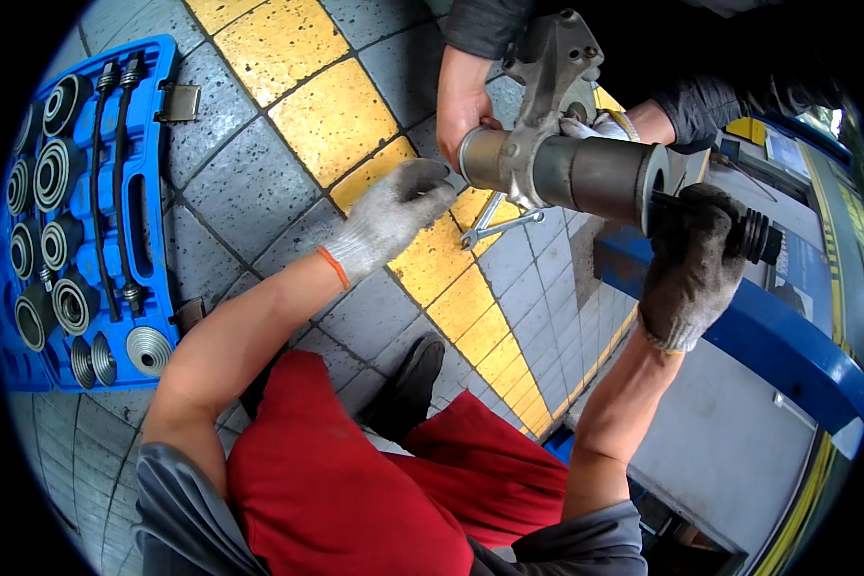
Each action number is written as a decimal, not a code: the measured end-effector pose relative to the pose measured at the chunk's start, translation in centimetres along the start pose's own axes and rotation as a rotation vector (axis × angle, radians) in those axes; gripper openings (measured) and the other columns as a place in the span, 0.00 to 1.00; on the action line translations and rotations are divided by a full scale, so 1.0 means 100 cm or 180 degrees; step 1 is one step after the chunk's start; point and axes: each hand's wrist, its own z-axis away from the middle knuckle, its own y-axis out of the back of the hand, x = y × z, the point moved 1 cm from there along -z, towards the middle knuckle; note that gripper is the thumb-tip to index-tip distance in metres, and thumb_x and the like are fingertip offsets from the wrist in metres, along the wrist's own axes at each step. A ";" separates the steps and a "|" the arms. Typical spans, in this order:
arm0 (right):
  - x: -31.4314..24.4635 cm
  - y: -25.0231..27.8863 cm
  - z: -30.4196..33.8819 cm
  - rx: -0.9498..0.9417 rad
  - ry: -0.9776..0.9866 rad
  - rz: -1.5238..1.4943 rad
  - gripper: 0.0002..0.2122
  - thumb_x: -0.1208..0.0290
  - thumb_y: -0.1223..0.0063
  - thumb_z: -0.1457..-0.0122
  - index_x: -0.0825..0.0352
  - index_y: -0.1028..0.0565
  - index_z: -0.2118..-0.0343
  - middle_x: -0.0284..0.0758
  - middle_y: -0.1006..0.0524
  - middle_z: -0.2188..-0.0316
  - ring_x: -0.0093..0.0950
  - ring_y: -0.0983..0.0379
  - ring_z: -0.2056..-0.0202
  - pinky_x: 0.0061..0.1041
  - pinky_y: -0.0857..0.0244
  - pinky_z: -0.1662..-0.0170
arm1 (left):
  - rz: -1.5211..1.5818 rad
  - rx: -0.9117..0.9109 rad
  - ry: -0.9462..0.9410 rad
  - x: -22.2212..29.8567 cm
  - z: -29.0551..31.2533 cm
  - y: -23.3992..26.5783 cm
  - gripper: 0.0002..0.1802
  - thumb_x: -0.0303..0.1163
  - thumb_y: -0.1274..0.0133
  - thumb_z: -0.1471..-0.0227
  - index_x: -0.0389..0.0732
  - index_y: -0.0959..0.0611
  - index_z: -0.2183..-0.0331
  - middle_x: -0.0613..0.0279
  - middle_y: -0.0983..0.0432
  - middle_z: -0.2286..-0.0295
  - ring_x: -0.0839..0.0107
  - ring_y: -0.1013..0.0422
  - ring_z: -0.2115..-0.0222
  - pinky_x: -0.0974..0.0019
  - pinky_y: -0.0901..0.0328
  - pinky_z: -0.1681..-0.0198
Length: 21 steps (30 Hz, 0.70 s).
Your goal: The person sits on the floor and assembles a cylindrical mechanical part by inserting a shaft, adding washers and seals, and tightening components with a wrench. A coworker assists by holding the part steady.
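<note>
My right hand (693, 278), in a grimy grey-white work glove, is closed around a dark puller rod (670, 200) with a ribbed black end (760, 238). This rod runs into the open end of a steel press sleeve (610, 178). The sleeve sits against the bushing eye of a cast metal suspension arm (555, 82), with a shorter sleeve (485, 158) on the opposite side. My left hand (394, 216), in a whitish glove with an orange cuff, is open just below the shorter sleeve, holding nothing. Another person's bare hand (463, 110) grips the arm near that sleeve.
An open blue tool case (168, 125) at the left holds several press cups (58, 173) and two dark rods (125, 192). Two wrenches (504, 227) are beneath the sleeves, over the yellow-striped tile floor. A blue beam (739, 322) of a lift crosses the right side.
</note>
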 end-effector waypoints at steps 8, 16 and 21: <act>0.004 0.002 -0.002 -0.0088 -0.0015 0.0295 0.16 0.65 0.43 0.33 0.70 0.23 0.48 0.39 0.18 0.59 0.22 0.23 0.67 0.20 0.30 0.67 | -0.0100 0.0004 -0.0088 -0.003 0.000 0.005 0.27 0.39 0.43 0.36 0.31 0.26 0.43 0.56 0.23 0.52 0.73 0.27 0.56 0.66 0.30 0.50; 0.003 0.002 -0.003 -0.0197 0.0063 0.0138 0.13 0.69 0.37 0.36 0.70 0.20 0.52 0.36 0.18 0.68 0.19 0.24 0.73 0.16 0.32 0.73 | -0.0596 0.0132 -0.0148 -0.021 -0.002 0.009 0.27 0.40 0.43 0.36 0.31 0.24 0.44 0.55 0.22 0.53 0.71 0.26 0.57 0.67 0.30 0.51; -0.014 -0.018 0.000 -0.0040 -0.0163 -0.0010 0.11 0.71 0.42 0.35 0.72 0.20 0.54 0.34 0.20 0.73 0.17 0.29 0.79 0.15 0.39 0.77 | -0.0737 0.0168 0.0068 -0.021 0.006 0.012 0.26 0.40 0.43 0.36 0.33 0.24 0.44 0.56 0.22 0.52 0.71 0.26 0.55 0.67 0.30 0.51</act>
